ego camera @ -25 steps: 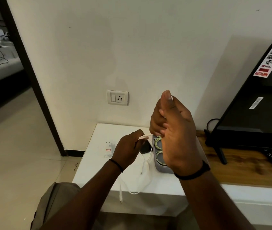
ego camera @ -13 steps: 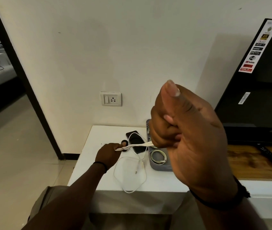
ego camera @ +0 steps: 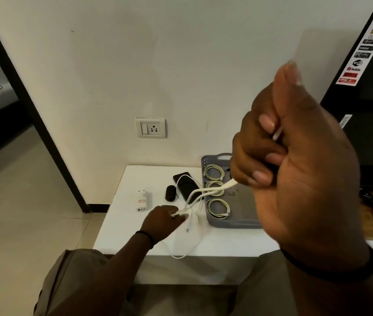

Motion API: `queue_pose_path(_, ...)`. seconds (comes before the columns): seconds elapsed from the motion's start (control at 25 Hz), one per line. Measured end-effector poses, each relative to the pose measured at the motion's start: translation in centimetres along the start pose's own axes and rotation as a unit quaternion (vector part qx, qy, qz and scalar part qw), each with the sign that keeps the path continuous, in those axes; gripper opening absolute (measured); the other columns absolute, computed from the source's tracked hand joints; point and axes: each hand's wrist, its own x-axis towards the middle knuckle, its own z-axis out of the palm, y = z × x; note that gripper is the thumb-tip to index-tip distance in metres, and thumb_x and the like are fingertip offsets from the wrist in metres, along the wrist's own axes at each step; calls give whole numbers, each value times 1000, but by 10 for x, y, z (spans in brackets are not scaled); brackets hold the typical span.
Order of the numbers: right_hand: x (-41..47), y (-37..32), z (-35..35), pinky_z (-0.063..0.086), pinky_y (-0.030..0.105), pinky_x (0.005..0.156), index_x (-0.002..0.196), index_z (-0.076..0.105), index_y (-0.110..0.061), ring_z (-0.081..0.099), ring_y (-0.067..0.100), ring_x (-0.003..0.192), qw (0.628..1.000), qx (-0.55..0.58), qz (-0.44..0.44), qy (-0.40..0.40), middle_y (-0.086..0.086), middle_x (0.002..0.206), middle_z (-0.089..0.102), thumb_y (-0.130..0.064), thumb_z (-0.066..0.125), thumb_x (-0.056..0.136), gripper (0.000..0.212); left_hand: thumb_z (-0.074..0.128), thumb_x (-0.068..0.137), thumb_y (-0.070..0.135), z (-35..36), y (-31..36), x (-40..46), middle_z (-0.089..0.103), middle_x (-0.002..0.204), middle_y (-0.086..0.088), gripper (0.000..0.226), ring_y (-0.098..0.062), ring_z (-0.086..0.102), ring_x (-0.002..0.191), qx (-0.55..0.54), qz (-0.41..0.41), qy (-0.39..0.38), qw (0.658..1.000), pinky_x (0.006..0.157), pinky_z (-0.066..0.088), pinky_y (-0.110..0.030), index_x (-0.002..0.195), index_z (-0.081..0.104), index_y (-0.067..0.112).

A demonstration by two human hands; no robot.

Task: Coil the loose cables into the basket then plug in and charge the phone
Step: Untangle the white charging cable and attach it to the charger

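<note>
I see both hands gripping one white cable (ego camera: 206, 190) above the table (ego camera: 215, 245).

My right hand (ego camera: 299, 169), raised close to the camera, has its fingers curled round the cable; the left hand (ego camera: 164, 218), near the table's front edge, pinches it lower down, slack looping past that edge. The basket (ego camera: 233, 221) at the table's right edge holds three coiled cables (ego camera: 218, 208). The phone (ego camera: 186, 186) lies just left of it, toward the back edge, the charger (ego camera: 143, 200) further left.

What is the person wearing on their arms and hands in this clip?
Both forearms are bare, with no sleeves showing. The left hand has a thin black band at the wrist; the right hand has a thicker black band at its wrist. No gloves or rings are visible.
</note>
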Motion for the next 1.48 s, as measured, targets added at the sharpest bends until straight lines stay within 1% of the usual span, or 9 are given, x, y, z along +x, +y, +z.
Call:
queue_pose_path(0.12,10,-3,-6,26,17,42,70,44,-15,24,11,36,1000,-22,16,8,-5,47,29,-41,41,99,40,64,86,53,26,-8,-11,51,59,7,41,-9,49,58,59,40,-154,985,58,41,-25,62,56,20)
queue_pose_path(0.2,17,6,-12,24,19,42,71,43,-15,25,10,37,999,-23,29,23,-4,48,29,-42,41,100,40,64,88,49,36,-16,-14,60,61,5,37,-9,56,57,-14,4,-174,985,64,51,-27,66,65,18)
queue_pose_path(0.6,55,124,-67,41,29,53,84,44,-12,40,13,50,977,-136,90,140,-4,54,41,-50,53,90,39,62,89,49,-1,-63,-3,58,58,1,48,-11,53,55,-105,-140,-74,982,62,43,-25,53,59,17)
queue_pose_path(0.72,67,163,-85,48,36,70,95,47,-10,54,14,62,967,-138,140,161,-4,64,53,-38,49,100,28,54,96,41,-19,-76,-1,41,50,0,49,-12,32,41,-253,-248,6,935,43,25,-21,58,55,10)
queue_pose_path(0.84,67,196,-93,47,32,78,95,53,-12,56,15,81,953,-220,160,134,1,82,61,-32,48,101,22,50,98,36,-26,-89,2,30,49,2,42,-13,18,43,-351,-305,45,884,46,15,-20,64,51,10)
queue_pose_path(1.0,62,228,-101,40,33,65,79,47,-13,41,14,67,915,-357,140,128,5,72,45,-37,53,98,31,46,99,34,-25,-88,10,29,51,4,38,-13,18,46,-409,-287,97,861,46,15,-21,68,45,13)
queue_pose_path(1.24,19,257,-113,54,40,61,78,58,-3,58,20,57,887,-392,193,148,7,63,62,-54,52,93,53,43,102,35,-28,-90,18,42,56,-7,41,-15,32,46,-445,-212,179,851,47,26,-24,81,63,6)
queue_pose_path(1.32,8,250,-110,45,30,52,74,57,-1,49,15,49,899,-362,166,184,4,53,54,-49,52,92,52,49,100,28,-36,-90,18,54,58,-11,39,-19,44,48,-410,-207,94,884,49,34,-26,79,71,4)
queue_pose_path(1.48,18,227,-109,33,24,46,65,54,-11,37,11,45,914,-276,195,226,-7,45,43,-39,59,94,41,56,97,30,-40,-85,14,69,72,-10,36,-19,60,58,-245,-156,-254,923,55,45,-27,81,78,7)
